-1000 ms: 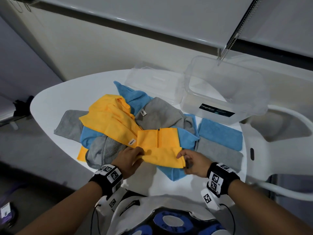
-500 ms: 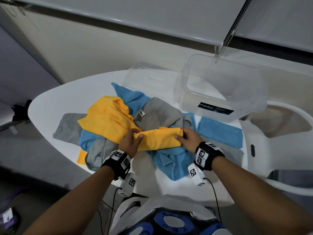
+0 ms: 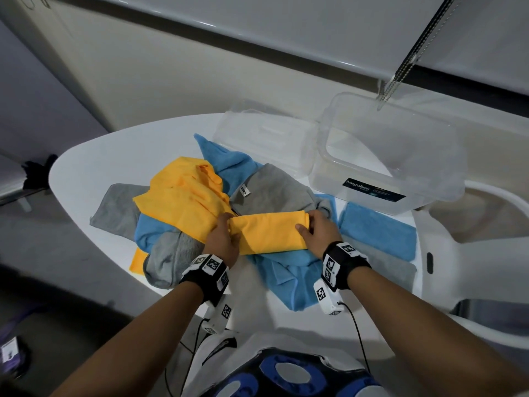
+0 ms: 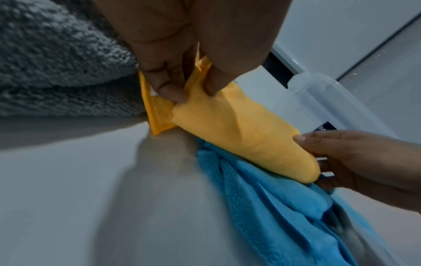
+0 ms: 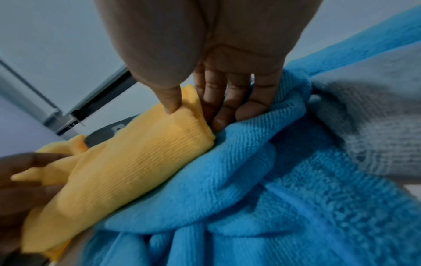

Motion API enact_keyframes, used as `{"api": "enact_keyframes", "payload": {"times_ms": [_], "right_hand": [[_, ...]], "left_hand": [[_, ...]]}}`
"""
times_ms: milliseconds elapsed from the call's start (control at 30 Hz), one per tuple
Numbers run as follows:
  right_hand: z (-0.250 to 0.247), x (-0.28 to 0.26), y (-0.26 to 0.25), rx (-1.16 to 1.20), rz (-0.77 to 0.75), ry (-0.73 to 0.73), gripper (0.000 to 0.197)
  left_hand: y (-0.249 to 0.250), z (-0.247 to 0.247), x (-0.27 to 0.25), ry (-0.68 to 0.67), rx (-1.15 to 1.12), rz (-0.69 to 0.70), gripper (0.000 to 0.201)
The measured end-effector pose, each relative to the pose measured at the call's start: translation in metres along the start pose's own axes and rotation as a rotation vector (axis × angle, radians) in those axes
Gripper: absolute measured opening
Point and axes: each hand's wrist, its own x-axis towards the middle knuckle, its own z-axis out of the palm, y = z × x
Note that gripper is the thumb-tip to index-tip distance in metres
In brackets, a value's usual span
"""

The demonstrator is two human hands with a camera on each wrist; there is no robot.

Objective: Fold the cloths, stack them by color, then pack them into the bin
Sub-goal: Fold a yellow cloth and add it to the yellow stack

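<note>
**Spanning the hands: a folded yellow band held end to end**

Lying crosswise in front of the person, the folded yellow cloth (image 3: 270, 232) is stretched into a band whose long axis runs left to right, from one hand to the other. It rests on top of a rumpled blue cloth (image 3: 289, 270) at the near edge of the white table (image 3: 94, 156), with the loose pile of yellow, grey and blue cloths just behind and to its left.

Its left end is pinched by the left hand (image 3: 221, 239); in the left wrist view the thumb and fingers (image 4: 168, 84) are seen bunching the fabric between them. Its right end is gripped by the right hand (image 3: 317, 234), the thumb (image 5: 169, 97) pressed on top and the fingers curled beneath the edge. Both hands are therefore closed on the same cloth, at an equal reach from its middle.

Beyond the right hand, a folded blue cloth (image 3: 378, 232) and a folded grey cloth (image 3: 383, 267) are laid flat side by side on the table. The clear bin (image 3: 386, 167) stands farther back on the right, apparently still unpacked, with its lid (image 3: 263, 136) beside it on the left.

Because the band lies across the body, the next fold is judged to be end to end, one hand carried toward the other. No yellow stack is seen yet; room for one is likely to be sought near the two folded cloths, closer to the right hand.
</note>
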Motion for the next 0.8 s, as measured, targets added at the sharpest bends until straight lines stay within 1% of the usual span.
{"api": "enact_keyframes", "payload": {"times_ms": [67,100,167,233,333,467,567,633,700,767,800], "right_hand": [[0.001,-0.007,-0.002,0.028,-0.075,0.048,0.054],[0.003,-0.012,-0.003,0.045,-0.112,0.072,0.061],[0.008,-0.018,-0.003,0.079,-0.122,0.099,0.070],[0.011,-0.019,-0.001,0.067,-0.083,0.107,0.065],[0.008,-0.013,0.004,0.083,-0.030,0.042,0.045],[0.000,-0.007,0.006,0.238,0.018,-0.005,0.045],[0.000,-0.005,0.007,0.317,0.029,-0.001,0.045],[0.000,-0.007,0.006,0.370,0.052,-0.044,0.054],[0.002,-0.011,0.003,0.411,0.064,-0.115,0.056],[0.009,-0.011,0.004,0.403,0.074,-0.142,0.058],[0.012,-0.011,0.005,0.383,0.083,-0.152,0.060]], "left_hand": [[0.005,-0.002,-0.004,0.030,-0.024,-0.007,0.049],[0.007,-0.003,-0.007,0.056,-0.043,-0.033,0.051],[0.010,-0.004,-0.011,0.087,-0.065,-0.123,0.049],[0.013,-0.007,-0.010,0.080,-0.018,-0.197,0.043],[0.013,-0.014,0.000,0.053,0.066,-0.245,0.035],[0.011,-0.021,0.012,0.005,0.120,-0.259,0.032],[0.011,-0.020,0.012,0.002,0.114,-0.258,0.034],[0.014,-0.017,0.009,-0.005,0.027,-0.279,0.039],[0.017,-0.013,0.004,-0.033,-0.083,-0.300,0.054],[0.015,-0.008,0.001,-0.065,-0.131,-0.296,0.067],[0.014,-0.006,0.000,-0.086,-0.125,-0.295,0.068]]}}
